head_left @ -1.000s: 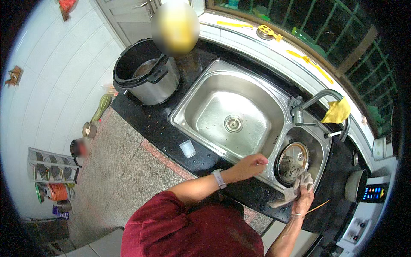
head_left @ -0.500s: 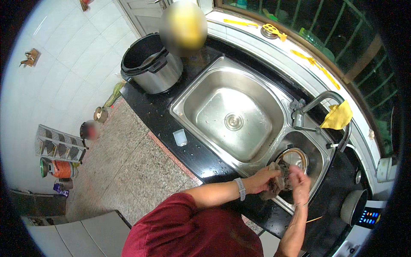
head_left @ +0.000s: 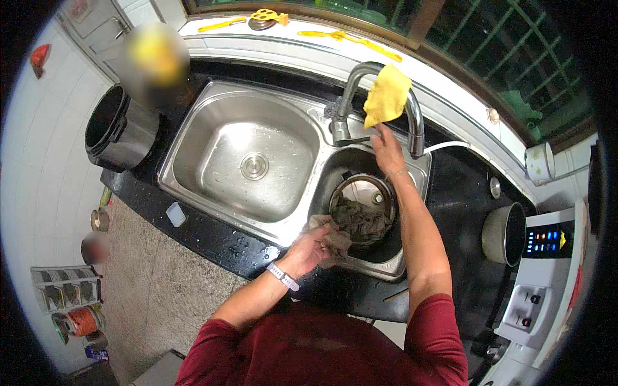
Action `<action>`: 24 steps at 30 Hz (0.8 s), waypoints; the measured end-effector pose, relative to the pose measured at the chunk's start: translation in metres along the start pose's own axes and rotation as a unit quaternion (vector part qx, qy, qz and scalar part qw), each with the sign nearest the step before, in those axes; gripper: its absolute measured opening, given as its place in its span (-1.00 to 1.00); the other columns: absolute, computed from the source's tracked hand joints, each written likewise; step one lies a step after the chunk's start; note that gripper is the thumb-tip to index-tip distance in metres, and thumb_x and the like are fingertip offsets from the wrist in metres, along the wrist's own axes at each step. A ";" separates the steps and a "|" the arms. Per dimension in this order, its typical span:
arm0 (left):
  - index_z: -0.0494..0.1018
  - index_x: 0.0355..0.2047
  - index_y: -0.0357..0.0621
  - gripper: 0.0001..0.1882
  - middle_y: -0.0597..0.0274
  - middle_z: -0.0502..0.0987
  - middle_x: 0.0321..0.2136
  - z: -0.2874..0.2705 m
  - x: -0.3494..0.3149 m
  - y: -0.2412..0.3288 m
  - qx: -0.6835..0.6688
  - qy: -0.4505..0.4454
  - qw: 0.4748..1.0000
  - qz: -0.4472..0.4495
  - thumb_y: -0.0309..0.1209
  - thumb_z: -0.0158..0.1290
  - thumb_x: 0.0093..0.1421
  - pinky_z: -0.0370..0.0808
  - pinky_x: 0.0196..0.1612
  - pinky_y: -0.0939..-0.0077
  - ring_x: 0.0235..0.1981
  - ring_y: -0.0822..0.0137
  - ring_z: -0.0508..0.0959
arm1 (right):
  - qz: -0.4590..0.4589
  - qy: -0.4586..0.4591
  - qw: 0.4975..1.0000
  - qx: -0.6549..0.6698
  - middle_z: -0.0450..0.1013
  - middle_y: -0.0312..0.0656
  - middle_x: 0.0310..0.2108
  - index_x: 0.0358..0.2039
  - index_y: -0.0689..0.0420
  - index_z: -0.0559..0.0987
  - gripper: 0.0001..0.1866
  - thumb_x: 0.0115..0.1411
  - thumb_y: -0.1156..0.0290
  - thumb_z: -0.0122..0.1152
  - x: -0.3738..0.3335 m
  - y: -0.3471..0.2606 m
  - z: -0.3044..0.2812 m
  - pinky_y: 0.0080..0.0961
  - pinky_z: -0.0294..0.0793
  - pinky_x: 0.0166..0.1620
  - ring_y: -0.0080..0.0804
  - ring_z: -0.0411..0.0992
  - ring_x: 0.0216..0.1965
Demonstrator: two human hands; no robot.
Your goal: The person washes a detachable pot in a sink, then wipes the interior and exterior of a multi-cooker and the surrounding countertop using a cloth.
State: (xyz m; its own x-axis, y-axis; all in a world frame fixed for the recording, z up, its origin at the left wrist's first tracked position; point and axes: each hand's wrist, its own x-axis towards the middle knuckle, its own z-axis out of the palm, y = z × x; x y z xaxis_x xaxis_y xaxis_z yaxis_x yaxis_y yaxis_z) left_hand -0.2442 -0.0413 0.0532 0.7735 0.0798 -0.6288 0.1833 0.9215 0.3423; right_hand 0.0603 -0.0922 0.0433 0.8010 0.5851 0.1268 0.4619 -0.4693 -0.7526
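Observation:
My left hand is closed on a wet grey-brown cloth at the front edge of the small sink basin. The cloth's darker bunched part spreads over a round, shiny vessel or lid with a brown rim in that basin; which one I cannot tell. My right hand reaches up past the basin, fingers stretched toward the tap lever. Its fingertips are just below a yellow cloth draped over the curved tap. Contact with the lever or yellow cloth is unclear.
Left of the small basin lies a large steel basin with a drain. A steel pressure cooker pot stands at the counter's left end. On the counter front sits a small translucent tray. A grey pot stands right, beside a white appliance.
My right hand has left the grey-brown cloth and moved up to the tap. My left hand still holds the cloth, now partly spread in the basin. The view has swung right.

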 end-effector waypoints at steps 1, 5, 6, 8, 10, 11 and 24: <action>0.36 0.06 -0.04 -0.73 0.16 0.54 -0.09 -0.005 0.003 -0.003 -0.003 -0.010 1.000 0.000 -0.40 -0.04 0.37 0.56 -0.04 0.19 -0.06 0.21 0.57 | -0.011 0.007 1.000 0.013 0.42 0.12 0.09 0.17 0.22 0.40 -0.55 0.31 0.33 0.05 0.002 -0.007 0.003 -0.28 0.34 0.17 0.00 0.40 0.12; 0.40 0.03 -0.05 -0.75 0.18 0.54 -0.07 -0.001 0.005 -0.009 -0.025 -0.036 0.999 0.002 -0.36 0.00 0.36 0.53 -0.04 0.22 -0.06 0.22 0.56 | -0.158 0.003 0.987 -0.030 0.59 0.00 -0.19 -0.06 0.25 0.59 -0.70 0.29 0.35 0.12 0.006 0.020 0.009 -0.35 0.47 -0.02 -0.16 0.55 -0.13; 0.41 0.03 -0.04 -0.74 0.17 0.53 -0.05 0.003 0.005 -0.009 -0.012 -0.011 1.000 -0.003 -0.36 0.01 0.35 0.52 -0.03 0.19 -0.04 0.22 0.54 | -0.139 0.012 0.990 -0.012 0.60 -0.03 -0.27 -0.14 0.27 0.62 -0.74 0.29 0.37 0.12 0.008 0.026 0.012 -0.37 0.49 -0.07 -0.23 0.56 -0.20; 0.37 0.08 -0.02 -0.69 0.15 0.51 -0.02 0.003 0.020 -0.016 0.017 0.004 1.000 -0.006 -0.36 0.03 0.34 0.51 0.02 0.08 0.01 0.20 0.50 | -0.111 0.023 0.993 -0.017 0.60 -0.08 -0.35 -0.20 0.28 0.65 -0.76 0.29 0.38 0.13 0.006 0.038 0.012 -0.42 0.50 -0.15 -0.38 0.54 -0.30; 0.36 0.09 -0.04 -0.67 0.17 0.51 -0.03 0.012 0.016 -0.012 0.003 -0.009 1.000 0.002 -0.35 0.04 0.33 0.51 0.01 0.08 -0.01 0.19 0.52 | -0.066 0.025 0.997 -0.015 0.60 -0.03 -0.30 -0.19 0.25 0.66 -0.77 0.26 0.40 0.17 0.003 0.029 0.015 -0.38 0.50 -0.12 -0.28 0.55 -0.27; 0.36 0.09 -0.05 -0.67 0.19 0.51 -0.03 0.017 0.016 -0.011 -0.001 0.004 1.000 -0.003 -0.36 0.03 0.33 0.51 0.00 0.08 -0.02 0.19 0.53 | -0.024 0.027 0.999 0.003 0.60 0.05 -0.24 -0.21 0.22 0.68 -0.80 0.23 0.41 0.19 0.000 0.023 0.014 -0.32 0.50 -0.07 -0.12 0.59 -0.21; 0.39 0.11 0.06 -0.51 0.29 0.49 0.06 0.032 0.088 -0.009 -0.078 -0.139 0.987 0.029 0.07 -0.07 0.34 0.43 0.11 0.20 0.07 0.29 0.48 | 0.101 -0.057 0.989 0.096 0.33 0.04 0.23 0.26 0.21 0.35 -0.39 0.35 0.06 0.05 -0.057 0.035 -0.008 -0.37 0.29 0.21 -0.19 0.32 0.22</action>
State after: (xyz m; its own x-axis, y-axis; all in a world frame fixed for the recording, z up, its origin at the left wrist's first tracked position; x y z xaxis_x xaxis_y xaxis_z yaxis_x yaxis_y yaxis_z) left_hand -0.1582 -0.0550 0.0174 0.9208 0.0466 -0.3873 0.0548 0.9675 0.2468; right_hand 0.0341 -0.1469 0.0154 0.8159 0.5688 -0.1035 0.2082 -0.4561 -0.8652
